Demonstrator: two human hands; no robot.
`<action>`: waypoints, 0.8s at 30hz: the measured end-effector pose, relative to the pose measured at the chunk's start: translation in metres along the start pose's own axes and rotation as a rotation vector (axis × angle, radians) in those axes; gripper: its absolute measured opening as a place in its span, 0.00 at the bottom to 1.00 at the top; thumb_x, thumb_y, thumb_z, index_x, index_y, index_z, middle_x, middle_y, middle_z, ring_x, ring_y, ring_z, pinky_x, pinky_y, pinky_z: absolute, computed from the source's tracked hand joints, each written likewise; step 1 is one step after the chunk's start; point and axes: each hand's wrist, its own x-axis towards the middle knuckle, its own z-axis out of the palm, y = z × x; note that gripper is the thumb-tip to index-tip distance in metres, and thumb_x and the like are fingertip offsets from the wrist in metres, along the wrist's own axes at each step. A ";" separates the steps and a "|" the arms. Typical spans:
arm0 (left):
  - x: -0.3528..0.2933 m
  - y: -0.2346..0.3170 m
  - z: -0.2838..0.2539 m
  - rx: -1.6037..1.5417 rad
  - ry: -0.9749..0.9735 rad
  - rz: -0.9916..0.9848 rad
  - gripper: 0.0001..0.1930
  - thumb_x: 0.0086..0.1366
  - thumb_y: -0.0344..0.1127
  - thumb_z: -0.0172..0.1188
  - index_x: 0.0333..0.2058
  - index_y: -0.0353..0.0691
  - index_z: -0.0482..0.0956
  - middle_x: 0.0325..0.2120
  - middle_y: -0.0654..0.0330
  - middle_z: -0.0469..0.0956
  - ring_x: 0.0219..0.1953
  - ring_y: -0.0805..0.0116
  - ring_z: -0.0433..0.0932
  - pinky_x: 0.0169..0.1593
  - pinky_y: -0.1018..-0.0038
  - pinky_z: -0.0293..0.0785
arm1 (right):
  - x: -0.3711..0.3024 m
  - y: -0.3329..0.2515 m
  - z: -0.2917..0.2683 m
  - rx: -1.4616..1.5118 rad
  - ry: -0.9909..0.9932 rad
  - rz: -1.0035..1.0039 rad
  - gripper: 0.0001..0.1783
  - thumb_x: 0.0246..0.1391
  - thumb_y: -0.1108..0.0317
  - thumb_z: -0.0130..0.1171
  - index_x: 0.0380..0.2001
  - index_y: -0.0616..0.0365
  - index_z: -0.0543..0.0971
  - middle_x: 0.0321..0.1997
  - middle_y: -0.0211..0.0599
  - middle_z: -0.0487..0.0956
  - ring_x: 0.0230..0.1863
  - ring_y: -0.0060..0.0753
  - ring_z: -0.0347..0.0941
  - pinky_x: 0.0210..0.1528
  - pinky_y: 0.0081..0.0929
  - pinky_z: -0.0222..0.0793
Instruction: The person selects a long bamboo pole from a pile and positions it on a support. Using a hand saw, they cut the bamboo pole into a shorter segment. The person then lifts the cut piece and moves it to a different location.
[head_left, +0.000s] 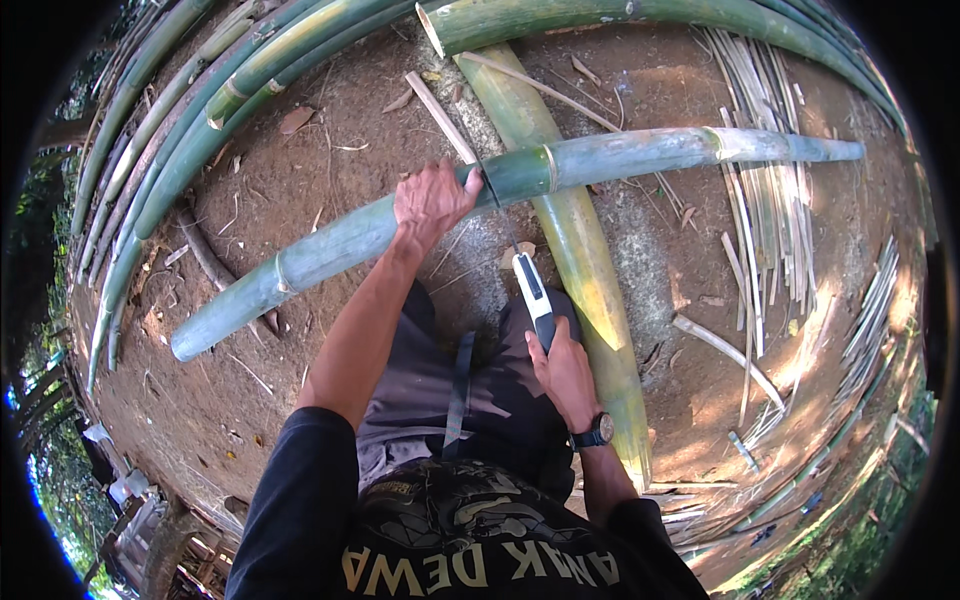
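A thick green bamboo pole (pixel 340 245) lies crosswise in front of me, over a yellow-green bamboo pole (pixel 575 240) that runs away from me along the ground. My left hand (pixel 435 205) grips the crosswise pole from above, left of a hand saw (pixel 532 285). That saw has a white and black handle, and its thin dark blade rests across the pole just beside my left thumb. How deep the blade sits in the bamboo I cannot tell. My right hand (pixel 562 370), with a watch on its wrist, is closed around the lower end of the saw handle.
Several long bamboo poles (pixel 165 150) lie at the far left. Another thick pole (pixel 600 22) crosses the far side. Thin split bamboo strips (pixel 770 200) lie in a bundle at the right. Pale sawdust (pixel 635 270), dry leaves and sticks cover parts of the brown soil.
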 end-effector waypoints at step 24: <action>0.014 0.001 -0.005 0.005 -0.078 -0.006 0.32 0.68 0.62 0.41 0.36 0.36 0.81 0.29 0.40 0.82 0.37 0.41 0.83 0.44 0.50 0.77 | 0.013 -0.005 0.001 -0.007 0.021 -0.020 0.21 0.65 0.56 0.54 0.40 0.67 0.67 0.22 0.63 0.76 0.27 0.67 0.76 0.26 0.55 0.70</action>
